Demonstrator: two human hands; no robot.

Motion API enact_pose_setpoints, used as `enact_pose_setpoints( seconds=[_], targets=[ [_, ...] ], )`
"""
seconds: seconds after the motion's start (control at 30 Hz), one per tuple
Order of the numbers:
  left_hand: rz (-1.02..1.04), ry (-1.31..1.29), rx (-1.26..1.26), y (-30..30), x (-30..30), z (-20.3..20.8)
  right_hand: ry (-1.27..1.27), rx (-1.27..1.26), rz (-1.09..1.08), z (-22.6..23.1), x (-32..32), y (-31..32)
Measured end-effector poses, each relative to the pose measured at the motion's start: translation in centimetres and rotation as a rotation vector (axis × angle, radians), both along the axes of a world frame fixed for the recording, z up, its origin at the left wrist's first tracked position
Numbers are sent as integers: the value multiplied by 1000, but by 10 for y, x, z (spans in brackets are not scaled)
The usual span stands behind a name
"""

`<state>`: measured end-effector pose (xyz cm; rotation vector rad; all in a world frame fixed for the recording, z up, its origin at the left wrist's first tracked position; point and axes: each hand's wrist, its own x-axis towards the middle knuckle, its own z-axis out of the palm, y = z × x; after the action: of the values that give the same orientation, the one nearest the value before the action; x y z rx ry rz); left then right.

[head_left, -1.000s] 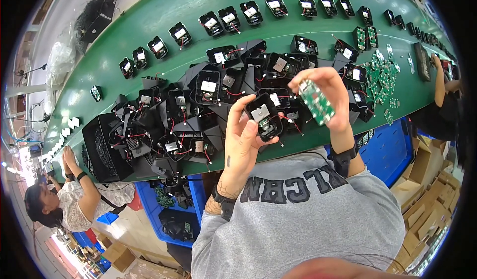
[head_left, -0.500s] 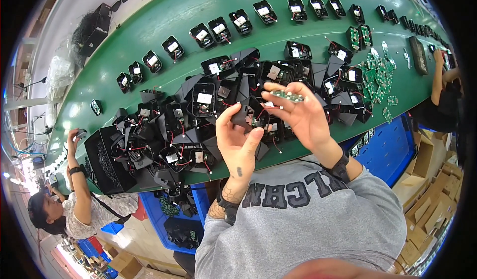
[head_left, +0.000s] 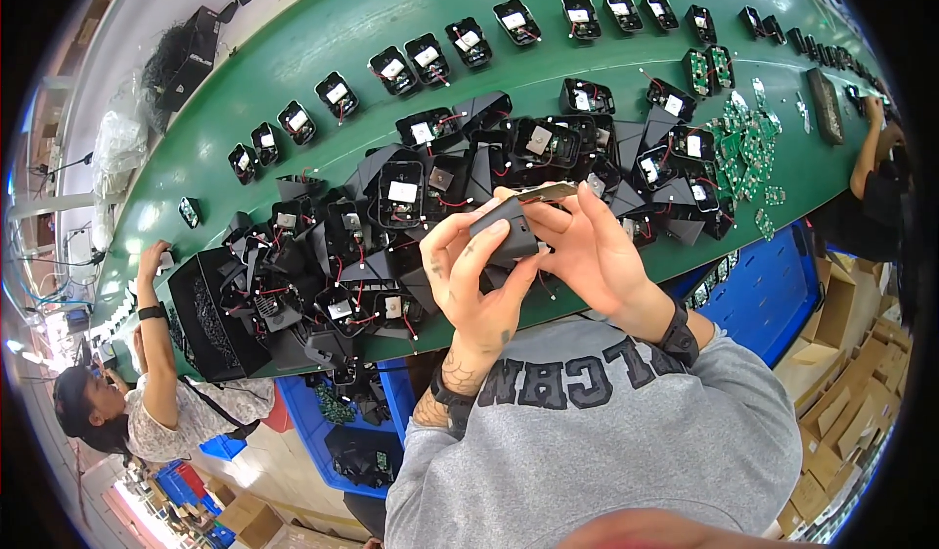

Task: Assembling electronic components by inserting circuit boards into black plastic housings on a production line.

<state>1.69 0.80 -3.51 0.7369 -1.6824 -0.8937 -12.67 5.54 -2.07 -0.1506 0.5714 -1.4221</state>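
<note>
A small black plastic housing [head_left: 513, 238] is gripped in my left hand [head_left: 475, 290], its smooth outer side turned up and a small slot showing. Just beyond it, my right hand [head_left: 608, 267] holds a circuit board [head_left: 550, 193] near the fingertips, tilted so that it shows almost edge-on. The board is close against the housing's far edge; whether they touch I cannot tell. Both hands are raised above a heap of open black housings [head_left: 401, 192] with white labels and red wires.
Along the green table [head_left: 293, 79] runs a row of open housings [head_left: 427, 55]. To the right lie loose green circuit boards [head_left: 743, 148] and a long dark block [head_left: 825, 109]. A black box [head_left: 210, 319] stands left. Blue bins [head_left: 753, 290] sit below the edge. Co-workers are at both ends.
My left hand has turned the housing from its open inside to its smooth outer side. My right hand has brought the circuit board closer to it and tilted it edge-on.
</note>
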Motion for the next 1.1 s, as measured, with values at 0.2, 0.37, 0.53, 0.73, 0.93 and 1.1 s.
enact_pose_setpoints(
  seconds=[0.2,0.37,0.53,0.73,0.93,1.1],
  targets=[
    [-4,41,-41,2,-6,-4,26,-7,-75,2,7,-1],
    [-178,311,156,5,-13,-12,836,-314,-264,-10,15,-2],
    [-326,575,661,11,-7,-11,1600,-566,-263,0,-10,-1],
    [-449,648,762,9,-8,1,1843,-563,-358,16,-14,-3],
    [-462,548,879,2,-4,4,1732,-663,-244,13,-32,-7],
    [-473,558,858,-1,-2,4,1743,-672,-176,16,-39,-7]
  ],
)
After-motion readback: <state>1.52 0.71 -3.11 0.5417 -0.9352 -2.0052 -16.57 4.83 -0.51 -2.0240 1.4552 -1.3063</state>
